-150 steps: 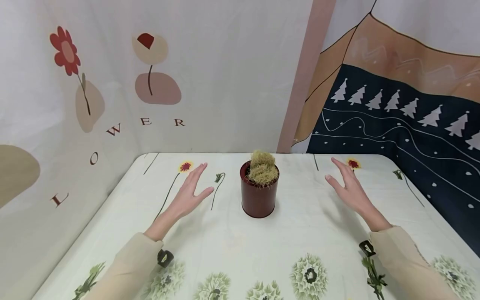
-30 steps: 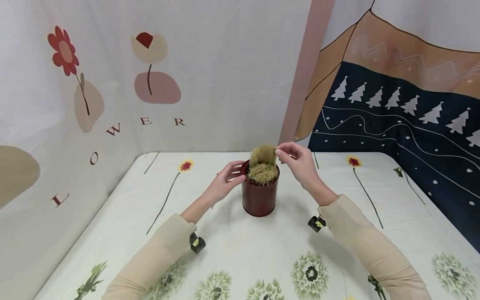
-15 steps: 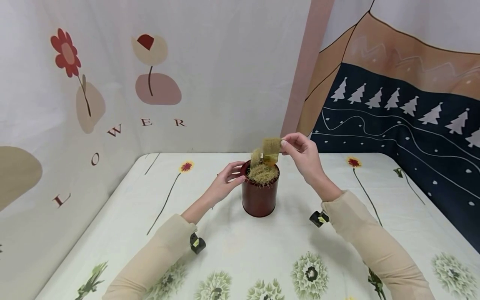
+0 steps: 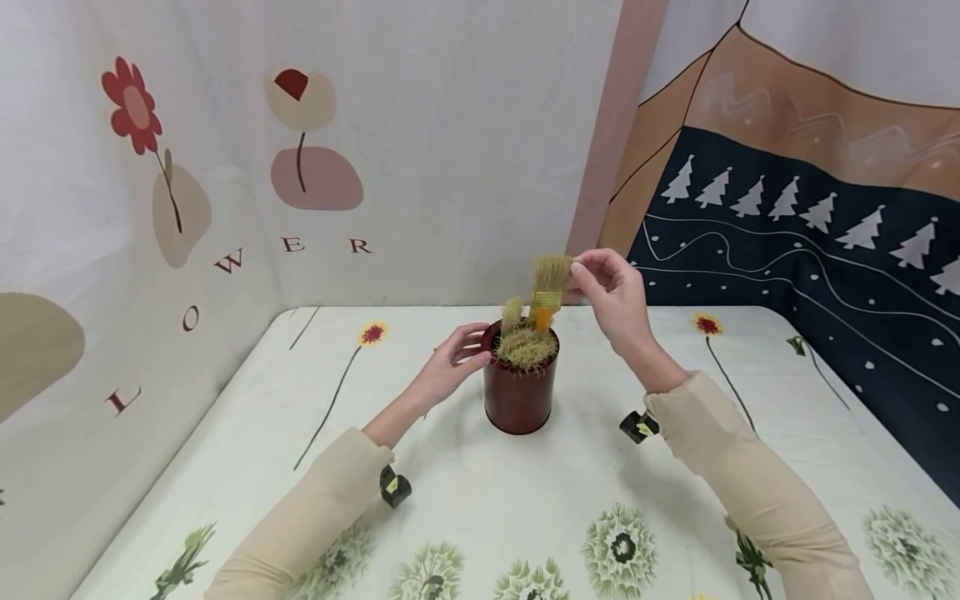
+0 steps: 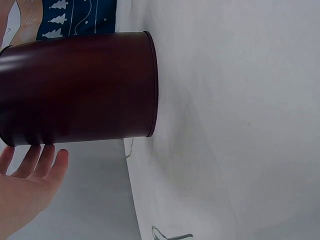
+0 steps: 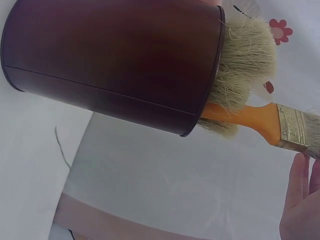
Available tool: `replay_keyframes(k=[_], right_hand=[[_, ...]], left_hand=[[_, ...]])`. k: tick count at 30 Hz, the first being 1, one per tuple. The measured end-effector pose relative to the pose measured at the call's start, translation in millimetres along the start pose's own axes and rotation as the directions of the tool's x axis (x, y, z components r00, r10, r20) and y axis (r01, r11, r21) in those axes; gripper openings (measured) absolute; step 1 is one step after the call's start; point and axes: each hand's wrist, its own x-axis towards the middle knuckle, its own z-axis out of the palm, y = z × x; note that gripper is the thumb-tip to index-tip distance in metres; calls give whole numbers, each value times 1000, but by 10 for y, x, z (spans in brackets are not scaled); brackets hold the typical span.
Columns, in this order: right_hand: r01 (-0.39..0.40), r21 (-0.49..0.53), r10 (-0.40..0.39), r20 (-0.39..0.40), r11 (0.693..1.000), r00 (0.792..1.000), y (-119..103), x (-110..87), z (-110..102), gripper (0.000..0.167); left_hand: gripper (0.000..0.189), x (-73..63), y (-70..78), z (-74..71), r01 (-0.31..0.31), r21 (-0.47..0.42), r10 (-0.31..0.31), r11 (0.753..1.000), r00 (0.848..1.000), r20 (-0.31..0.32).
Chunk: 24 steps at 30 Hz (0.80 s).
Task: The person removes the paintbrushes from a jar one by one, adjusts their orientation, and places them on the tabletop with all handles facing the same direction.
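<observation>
A dark red cylindrical holder [image 4: 519,400] stands upright on the table, with several bristle heads of paintbrushes [image 4: 527,346] showing at its mouth. My right hand [image 4: 617,296] pinches a flat paintbrush [image 4: 550,279] at its pale bristles, raised above the rest. The right wrist view shows its metal ferrule [image 6: 292,126] and orange handle [image 6: 250,117]; the handle's lower end is hidden inside the holder. My left hand [image 4: 446,362] touches the holder's left side near the rim, fingertips [image 5: 61,156] laid against the wall, fingers fairly straight.
The holder stands on a white flower-printed tablecloth [image 4: 465,500]. Behind rises a pale printed cloth wall [image 4: 450,167], and a dark tree-patterned cloth [image 4: 750,250] hangs at the right. Each sleeve has a small black camera [image 4: 394,486] at its cuff.
Both hands have come in to the holder from apart. Over the last second my right hand has lifted the paintbrush upward, so its ferrule and orange handle show. My left hand stays at the holder.
</observation>
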Motion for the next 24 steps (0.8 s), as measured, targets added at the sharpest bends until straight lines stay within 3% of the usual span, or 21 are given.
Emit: replay_keyframes(k=[12, 24], right_hand=[[48, 48, -45, -63, 998, 997, -83, 97, 5, 7], [84, 93, -78, -65, 992, 995, -216, 190, -78, 9]], left_hand=[[47, -4, 23, 1, -9, 3, 9, 1000, 1000, -1], [47, -12, 45, 6, 5, 8, -5, 1000, 1000, 2]])
